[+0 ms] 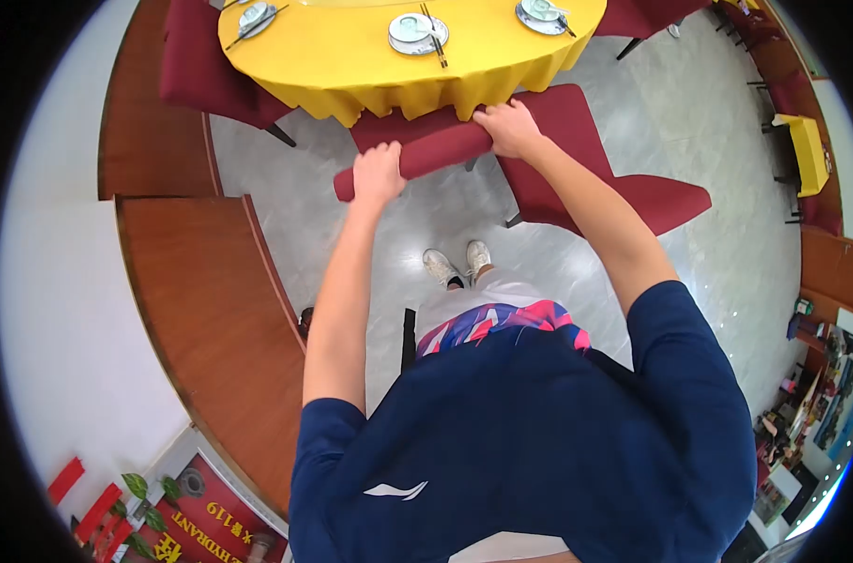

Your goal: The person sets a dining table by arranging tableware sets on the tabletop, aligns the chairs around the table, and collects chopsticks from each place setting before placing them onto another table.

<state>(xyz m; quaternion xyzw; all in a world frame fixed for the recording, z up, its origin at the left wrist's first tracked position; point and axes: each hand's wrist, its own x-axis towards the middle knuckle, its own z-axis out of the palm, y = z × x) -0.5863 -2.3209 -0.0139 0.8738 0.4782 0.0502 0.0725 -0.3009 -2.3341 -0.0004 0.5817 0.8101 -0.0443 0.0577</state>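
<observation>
A dark red upholstered chair (445, 150) stands with its backrest toward me and its seat partly under the yellow tablecloth. My left hand (378, 173) is closed over the left part of the backrest's top edge. Farther right along that same edge, my right hand (509, 129) grips near its end. Just beyond both hands, the yellow tablecloth (351, 70) hangs in folds from a round table. A second dark red chair (577, 164) is close on the right, partly covered by my right forearm.
Plates with a bowl (411, 28) and chopsticks (434, 38) lie on the table. Another red chair (215, 70) stands at the left, beside brown wood panelling (197, 281). A fire hydrant sign (211, 525) is at lower left. Grey tile floor (652, 122) extends right.
</observation>
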